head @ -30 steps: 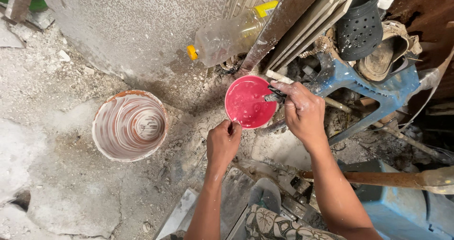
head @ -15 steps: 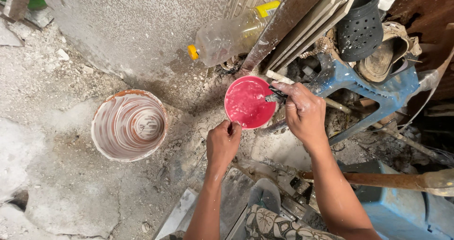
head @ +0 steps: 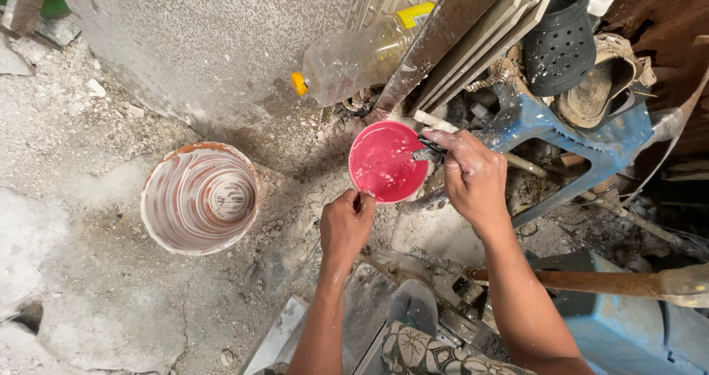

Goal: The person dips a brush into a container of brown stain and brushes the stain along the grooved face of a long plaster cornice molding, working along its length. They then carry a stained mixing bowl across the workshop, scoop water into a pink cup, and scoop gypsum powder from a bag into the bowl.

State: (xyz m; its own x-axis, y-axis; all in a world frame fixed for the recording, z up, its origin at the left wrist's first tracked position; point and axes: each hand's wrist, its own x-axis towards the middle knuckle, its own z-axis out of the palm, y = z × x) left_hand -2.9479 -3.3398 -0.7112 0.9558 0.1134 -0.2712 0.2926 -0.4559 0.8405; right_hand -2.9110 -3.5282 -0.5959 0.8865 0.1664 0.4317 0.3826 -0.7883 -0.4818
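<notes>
Pink bowl between both hands — left hand pinching its near rim, right hand gripping a brush dipped inside.

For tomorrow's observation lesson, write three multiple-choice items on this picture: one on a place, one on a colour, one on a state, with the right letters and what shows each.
1. Where does the plastic bottle lie?
A. Inside the large bucket
B. Against the grey wall above the pink bowl
C. In the left hand

2. What colour is the bottle's cap?
A. Orange-yellow
B. Green
C. Black

3. What is the left hand doing?
A. Lying flat on the ground
B. Holding a hammer
C. Gripping the near rim of the pink bowl

Answers:
1 B, the bottle lies tilted against the wall just above the bowl.
2 A, the cap is orange-yellow.
3 C, its fingers close on the rim while the right hand holds a brush in the bowl; the large bucket stands apart, untouched.
</notes>
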